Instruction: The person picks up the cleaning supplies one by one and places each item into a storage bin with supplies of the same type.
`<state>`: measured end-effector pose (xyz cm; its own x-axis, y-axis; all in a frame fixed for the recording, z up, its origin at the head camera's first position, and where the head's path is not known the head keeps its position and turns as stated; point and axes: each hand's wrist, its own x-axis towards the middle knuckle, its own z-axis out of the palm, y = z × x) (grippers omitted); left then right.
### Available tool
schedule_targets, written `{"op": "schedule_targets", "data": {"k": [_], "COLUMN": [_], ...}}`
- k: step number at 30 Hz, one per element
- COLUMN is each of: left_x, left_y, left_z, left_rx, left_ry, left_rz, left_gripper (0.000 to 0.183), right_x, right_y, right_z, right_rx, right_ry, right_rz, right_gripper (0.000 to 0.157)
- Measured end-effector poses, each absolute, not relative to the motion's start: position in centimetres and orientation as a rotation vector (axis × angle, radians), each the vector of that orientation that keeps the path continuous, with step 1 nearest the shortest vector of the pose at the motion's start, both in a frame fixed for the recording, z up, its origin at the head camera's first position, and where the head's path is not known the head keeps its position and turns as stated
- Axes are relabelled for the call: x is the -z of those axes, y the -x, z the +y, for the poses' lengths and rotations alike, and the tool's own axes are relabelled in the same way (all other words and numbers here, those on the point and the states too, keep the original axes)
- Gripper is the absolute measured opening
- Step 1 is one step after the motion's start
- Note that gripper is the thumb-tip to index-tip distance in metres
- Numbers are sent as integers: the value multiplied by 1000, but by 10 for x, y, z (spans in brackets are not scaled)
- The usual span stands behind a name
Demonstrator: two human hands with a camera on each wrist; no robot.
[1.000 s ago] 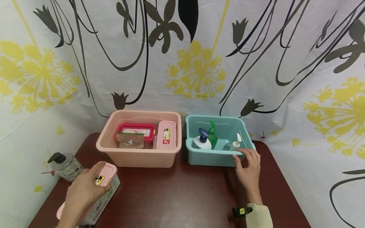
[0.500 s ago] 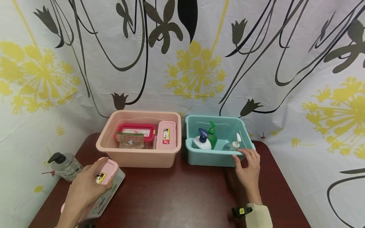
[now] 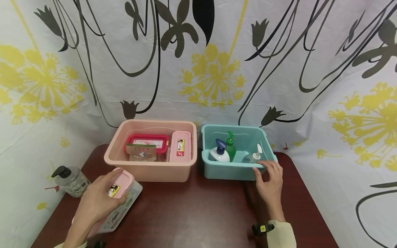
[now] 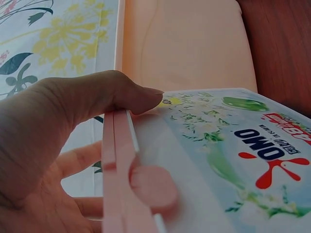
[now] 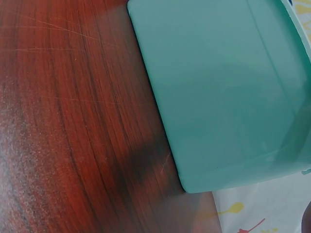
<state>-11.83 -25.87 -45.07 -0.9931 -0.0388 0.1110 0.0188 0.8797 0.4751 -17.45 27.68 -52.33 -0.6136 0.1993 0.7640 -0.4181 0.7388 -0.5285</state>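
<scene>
My left hand [image 3: 100,201] grips a pale OMO box [image 3: 125,210] across its pink lid, thumb on the printed side and fingers on the far side. In the left wrist view the box's printed face [image 4: 233,155] shows a red-and-blue logo and green leaves. It is just in front of the peach bin [image 3: 152,173]; whether it touches the table I cannot tell. My right hand [image 3: 270,184] holds the front right rim of the teal bin [image 3: 227,173], fingers over the rim and thumb outside. The right wrist view shows the teal bin's outer wall [image 5: 223,97].
A clear bottle with a black pump [image 3: 72,182] stands left of my left hand. Inside the peach bin are a red-lidded box [image 3: 150,140], a pouch [image 3: 142,153] and a pink-lidded box [image 3: 181,146]. Several pump bottles, one a green bottle [image 3: 231,150], stand in the teal bin.
The OMO box has moved right and away from me toward the peach bin, with my left hand on it. My right hand stays on the teal bin's rim.
</scene>
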Motion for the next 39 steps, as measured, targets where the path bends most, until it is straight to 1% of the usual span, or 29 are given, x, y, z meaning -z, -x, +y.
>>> {"op": "schedule_targets", "data": {"k": [12, 27, 32, 39], "left_x": [443, 436, 431, 422], "left_y": [121, 123, 121, 120], "left_z": [-252, -239, -231, -222], "left_rx": [787, 834, 873, 977], "left_ry": [33, 172, 235, 246], "left_rz": [-2926, -2873, -2820, -2791], "left_gripper": [90, 88, 89, 91], "right_x": [522, 522, 522, 522], "right_y": [174, 175, 174, 175], "right_z": [276, 276, 276, 276], "right_rx": [-880, -885, -886, -888], "right_ry": [-165, -168, -168, -172], "right_rz": [-2056, -2049, -2050, -2042], "right_gripper": [30, 30, 30, 30]}}
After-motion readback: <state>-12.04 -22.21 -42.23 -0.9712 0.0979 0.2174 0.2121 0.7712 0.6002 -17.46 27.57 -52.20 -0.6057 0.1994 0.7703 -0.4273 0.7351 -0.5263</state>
